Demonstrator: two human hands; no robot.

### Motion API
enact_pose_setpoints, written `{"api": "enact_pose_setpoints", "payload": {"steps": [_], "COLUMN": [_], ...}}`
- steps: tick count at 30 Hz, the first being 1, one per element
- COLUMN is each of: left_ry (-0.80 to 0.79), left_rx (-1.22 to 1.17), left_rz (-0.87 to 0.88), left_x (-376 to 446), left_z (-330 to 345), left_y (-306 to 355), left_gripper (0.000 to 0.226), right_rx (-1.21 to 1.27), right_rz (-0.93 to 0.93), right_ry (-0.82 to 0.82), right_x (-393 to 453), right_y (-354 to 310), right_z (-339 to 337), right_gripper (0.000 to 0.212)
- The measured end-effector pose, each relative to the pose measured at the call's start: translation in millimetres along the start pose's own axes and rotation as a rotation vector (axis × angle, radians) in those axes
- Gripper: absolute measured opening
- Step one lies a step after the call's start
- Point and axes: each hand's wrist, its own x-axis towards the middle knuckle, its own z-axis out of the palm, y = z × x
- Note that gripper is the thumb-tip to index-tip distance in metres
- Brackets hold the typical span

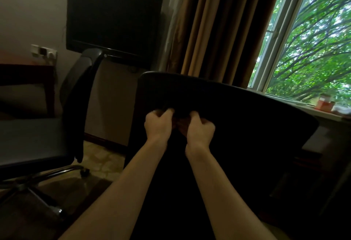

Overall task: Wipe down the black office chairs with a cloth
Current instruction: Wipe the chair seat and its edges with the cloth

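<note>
Two bare forearms are reaching forward. The left hand point(158, 124) and right hand point(200, 128) are sitting close together with fingers curled, pinching something dark against the chair point(237, 110) backrest; whether it is the cloth is unclear. A second chair point(38, 135) is standing left, by a TV point(114, 19).

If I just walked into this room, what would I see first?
First, two bare hands, the left hand and right hand, close together with curled fingers against the back of a black chair in the middle; whether they hold a dark cloth is too dim to tell. Then the bright window with green trees on the right. A second black chair stands at left.
</note>
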Motion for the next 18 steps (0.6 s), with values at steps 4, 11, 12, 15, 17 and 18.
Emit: {"api": "enact_pose_setpoints", "payload": {"steps": [4, 11, 12, 15, 17, 18], "left_ry": [-0.025, -0.047, -0.048, -0.025, -0.002, 0.005], "left_rx": [-0.012, -0.016, -0.020, -0.011, 0.015, 0.031], "left_rz": [0.127, 0.168, 0.151, 0.054, -0.027, -0.055], "left_x": [3.6, 4.4, 5.4, 6.2, 4.2, 2.8], "left_z": [18.6, 29.9, 28.6, 21.4, 16.3, 14.0], "left_y": [51.0, 66.9, 60.8, 29.9, 4.4, -7.1], "left_gripper": [0.015, 0.018, 0.017, 0.016, 0.020, 0.023], "right_rx": [-0.001, -0.034, -0.048, -0.092, -0.122, -0.127], "right_rz": [-0.090, -0.137, -0.135, -0.057, 0.009, 0.034], "right_ry": [-0.037, -0.059, -0.042, 0.022, 0.048, 0.041], "right_x": [5.7, 13.4, 14.2, 15.7, 13.9, 12.1], "right_y": [-55.5, -73.3, -64.8, -31.9, -7.8, 3.7], "right_z": [10.1, 9.1, 8.5, 2.9, -6.2, -10.8], "right_gripper": [0.020, 0.025, 0.023, 0.021, 0.021, 0.022]}}
